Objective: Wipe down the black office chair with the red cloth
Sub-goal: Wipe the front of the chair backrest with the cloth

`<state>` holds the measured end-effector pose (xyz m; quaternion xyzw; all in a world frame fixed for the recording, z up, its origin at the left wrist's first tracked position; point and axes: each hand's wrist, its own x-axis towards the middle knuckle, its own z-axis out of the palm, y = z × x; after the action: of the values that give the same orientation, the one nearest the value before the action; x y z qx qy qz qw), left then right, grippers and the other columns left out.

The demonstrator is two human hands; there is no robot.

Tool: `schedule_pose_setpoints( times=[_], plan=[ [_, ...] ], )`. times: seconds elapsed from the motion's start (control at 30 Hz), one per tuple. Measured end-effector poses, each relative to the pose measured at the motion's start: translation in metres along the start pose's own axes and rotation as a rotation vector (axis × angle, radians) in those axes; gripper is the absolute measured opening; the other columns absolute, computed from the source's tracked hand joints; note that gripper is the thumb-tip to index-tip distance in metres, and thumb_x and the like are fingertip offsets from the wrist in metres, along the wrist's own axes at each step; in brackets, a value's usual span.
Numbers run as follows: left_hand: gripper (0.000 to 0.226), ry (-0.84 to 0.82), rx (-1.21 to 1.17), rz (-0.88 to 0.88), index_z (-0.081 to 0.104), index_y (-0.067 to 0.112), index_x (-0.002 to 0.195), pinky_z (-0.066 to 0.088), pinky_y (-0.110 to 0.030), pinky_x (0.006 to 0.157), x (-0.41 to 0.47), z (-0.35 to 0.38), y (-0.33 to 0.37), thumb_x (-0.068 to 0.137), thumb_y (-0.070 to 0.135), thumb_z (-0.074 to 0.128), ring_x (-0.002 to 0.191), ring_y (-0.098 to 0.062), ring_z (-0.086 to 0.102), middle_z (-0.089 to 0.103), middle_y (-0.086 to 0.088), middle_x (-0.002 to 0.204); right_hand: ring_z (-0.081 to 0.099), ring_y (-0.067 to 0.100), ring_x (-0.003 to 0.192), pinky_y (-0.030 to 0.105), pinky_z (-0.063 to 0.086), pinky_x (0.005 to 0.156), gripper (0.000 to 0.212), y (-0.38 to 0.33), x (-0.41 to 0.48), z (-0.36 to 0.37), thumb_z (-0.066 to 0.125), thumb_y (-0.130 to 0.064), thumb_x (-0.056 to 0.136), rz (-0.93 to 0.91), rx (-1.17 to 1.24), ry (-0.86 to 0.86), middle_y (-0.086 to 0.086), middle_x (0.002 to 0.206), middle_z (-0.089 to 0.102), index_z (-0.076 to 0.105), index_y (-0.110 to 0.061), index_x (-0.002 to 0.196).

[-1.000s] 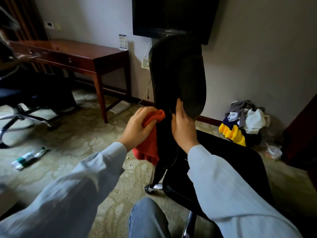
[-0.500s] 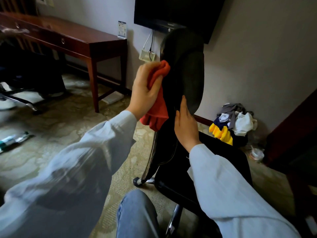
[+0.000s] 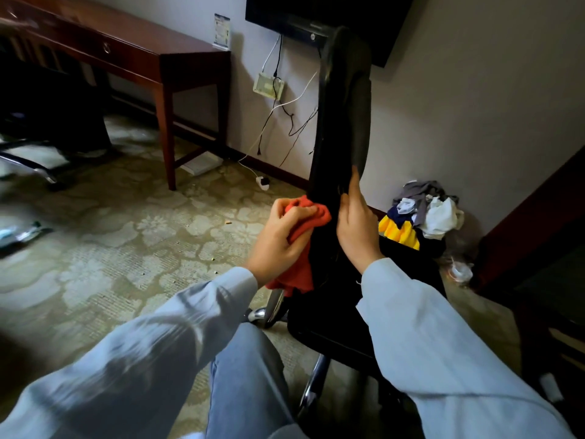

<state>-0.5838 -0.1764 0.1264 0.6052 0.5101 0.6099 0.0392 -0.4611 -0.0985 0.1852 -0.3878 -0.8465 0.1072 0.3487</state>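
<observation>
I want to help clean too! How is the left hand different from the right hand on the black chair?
The left hand grips the red cloth in curled fingers; the right hand holds nothing. The left hand holds the cloth against the left edge of the black office chair; the right hand lies flat on its other side, fingers straight and pointing up. Both wear light blue sleeves.

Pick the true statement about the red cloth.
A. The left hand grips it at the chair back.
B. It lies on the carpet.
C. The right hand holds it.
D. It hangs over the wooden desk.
A: the left hand grips the bunched red cloth at the edge of the black chair back, while the right hand rests flat on the chair, holding nothing.
</observation>
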Motion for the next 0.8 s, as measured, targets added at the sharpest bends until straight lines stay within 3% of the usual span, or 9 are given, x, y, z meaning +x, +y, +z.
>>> schedule_pose_setpoints(
  times=[0.1, 0.17, 0.3, 0.37, 0.47, 0.57, 0.7, 0.8],
  plan=[
    [0.030, -0.037, 0.011, 0.050, 0.058, 0.019, 0.116, 0.036, -0.010, 0.094, -0.004, -0.011, 0.008, 0.087, 0.011, 0.058, 0.103, -0.001, 0.048, 0.047, -0.004, 0.110, 0.061, 0.034, 0.091, 0.029, 0.042, 0.070, 0.054, 0.005, -0.013, -0.005, 0.034, -0.016, 0.101, -0.019, 0.032, 0.030, 0.021, 0.106, 0.061, 0.011, -0.018, 0.150],
    [0.031, 0.029, 0.034, 0.090, 0.055, 0.018, 0.117, 0.039, -0.015, 0.094, 0.000, -0.019, 0.018, 0.086, 0.014, 0.055, 0.103, -0.008, 0.050, 0.051, -0.007, 0.111, 0.061, 0.031, 0.091, 0.022, 0.038, 0.069, 0.054, 0.007, -0.022, -0.011, 0.032, -0.020, 0.100, -0.023, 0.090, 0.026, 0.018, 0.107, 0.061, 0.012, -0.019, 0.150],
    [0.034, 0.297, 0.064, 0.182, 0.052, 0.018, 0.116, 0.040, -0.017, 0.094, 0.028, -0.029, 0.046, 0.085, 0.006, 0.055, 0.105, 0.003, 0.047, 0.051, -0.010, 0.109, 0.051, 0.026, 0.121, 0.015, 0.037, 0.087, 0.050, 0.010, -0.039, -0.018, 0.030, -0.016, 0.102, 0.080, 0.241, 0.004, 0.008, 0.137, 0.050, 0.015, -0.025, 0.149],
    [0.037, 0.334, 0.083, 0.216, 0.050, 0.021, 0.116, 0.043, -0.021, 0.093, 0.045, -0.032, 0.061, 0.084, 0.003, 0.056, 0.105, 0.002, 0.046, 0.048, -0.007, 0.113, 0.040, 0.021, 0.133, 0.018, 0.032, 0.102, 0.050, 0.014, -0.046, -0.021, 0.030, -0.016, 0.102, 0.120, 0.377, -0.015, 0.001, 0.147, 0.039, 0.017, -0.028, 0.149],
    [0.036, 0.240, 0.184, 0.305, 0.049, 0.027, 0.117, 0.046, -0.025, 0.088, 0.052, -0.025, 0.075, 0.086, 0.011, 0.056, 0.106, -0.011, 0.048, 0.041, -0.002, 0.120, 0.029, 0.012, 0.138, 0.024, 0.026, 0.110, 0.055, 0.017, -0.056, -0.026, 0.037, -0.017, 0.100, 0.138, 0.505, -0.060, -0.006, 0.152, 0.029, 0.016, -0.032, 0.149],
    [0.033, 0.152, 0.262, 0.385, 0.050, 0.028, 0.119, 0.049, -0.027, 0.084, 0.035, -0.009, 0.072, 0.089, 0.017, 0.055, 0.103, -0.024, 0.055, 0.037, 0.000, 0.121, 0.026, -0.001, 0.132, 0.017, 0.025, 0.105, 0.062, 0.017, -0.068, -0.031, 0.044, -0.014, 0.098, 0.119, 0.499, -0.082, -0.010, 0.148, 0.030, 0.012, -0.036, 0.146],
    [0.035, 0.160, 0.216, 0.315, 0.051, 0.027, 0.121, 0.049, -0.026, 0.081, -0.007, 0.015, 0.051, 0.088, 0.017, 0.058, 0.099, -0.019, 0.053, 0.041, -0.002, 0.115, 0.032, 0.009, 0.136, 0.028, 0.030, 0.110, 0.066, 0.026, -0.083, -0.032, 0.046, -0.011, 0.096, 0.133, 0.518, -0.087, -0.005, 0.147, 0.036, 0.014, -0.059, 0.129],
    [0.035, 0.006, 0.287, 0.245, 0.052, 0.031, 0.122, 0.051, -0.031, 0.071, -0.049, 0.022, 0.023, 0.089, 0.021, 0.057, 0.091, -0.022, 0.057, 0.044, -0.003, 0.114, 0.035, 0.006, 0.133, 0.027, 0.031, 0.109, 0.065, 0.038, -0.098, -0.030, 0.048, -0.010, 0.095, 0.139, 0.480, -0.104, -0.011, 0.145, 0.037, 0.021, -0.051, 0.137]
  ],
)
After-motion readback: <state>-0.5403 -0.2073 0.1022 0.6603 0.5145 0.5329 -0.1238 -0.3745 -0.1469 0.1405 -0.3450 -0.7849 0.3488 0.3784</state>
